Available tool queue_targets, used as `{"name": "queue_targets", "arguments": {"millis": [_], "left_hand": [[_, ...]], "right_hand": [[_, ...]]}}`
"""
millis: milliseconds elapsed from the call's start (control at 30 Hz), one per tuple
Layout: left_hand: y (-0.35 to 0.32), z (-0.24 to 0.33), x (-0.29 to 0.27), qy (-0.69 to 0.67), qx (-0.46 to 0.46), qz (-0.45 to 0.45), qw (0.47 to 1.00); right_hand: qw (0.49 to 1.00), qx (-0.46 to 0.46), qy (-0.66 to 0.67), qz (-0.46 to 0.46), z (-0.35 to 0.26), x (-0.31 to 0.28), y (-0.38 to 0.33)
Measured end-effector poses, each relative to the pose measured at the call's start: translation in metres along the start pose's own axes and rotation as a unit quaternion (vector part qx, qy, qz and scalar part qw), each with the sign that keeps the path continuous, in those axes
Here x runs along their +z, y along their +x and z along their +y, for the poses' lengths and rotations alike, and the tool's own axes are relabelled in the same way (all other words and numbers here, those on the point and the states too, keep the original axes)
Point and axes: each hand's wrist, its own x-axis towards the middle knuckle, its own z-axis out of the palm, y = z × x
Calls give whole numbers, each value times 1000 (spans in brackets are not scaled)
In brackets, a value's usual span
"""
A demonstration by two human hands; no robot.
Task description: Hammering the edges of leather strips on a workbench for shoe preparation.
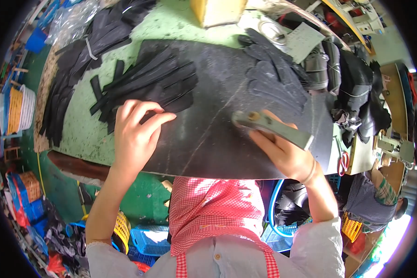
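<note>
My left hand (136,134) hovers at the near edge of a pile of black leather strips (157,76), fingers bent, thumb and forefinger tips a little apart, with nothing visible between them. My right hand (287,153) is closed round a steel hammer (275,127); a round brown spot shows on its head, and my palm hides the rest. Both hands are over a dark, scuffed board (213,116) at the table's front. Beyond my right hand lies a stack of black leather gloves or glove pieces (275,83).
Bundled black pieces (97,41) lie at the far left of the green tabletop (171,23). A yellowish block (217,11) stands at the back. Red-handled scissors (343,162) rest at the right edge. Blue baskets (150,238) sit below; another person (373,201) is at far right.
</note>
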Motion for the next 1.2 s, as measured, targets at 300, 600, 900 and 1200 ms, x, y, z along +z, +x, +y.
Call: {"name": "queue_targets", "arguments": {"millis": [300, 600, 900, 1200], "left_hand": [[139, 122, 145, -148, 150, -54, 976], [61, 96, 30, -158, 143, -224, 951], [36, 113, 25, -187, 100, -243, 947], [42, 102, 62, -283, 177, -199, 921]], "right_hand": [[992, 116, -35, 27, 6, -58, -88], [993, 85, -71, -38, 23, -72, -121], [987, 58, -58, -136, 10, -15, -95], [986, 67, -68, -134, 12, -21, -107]]}}
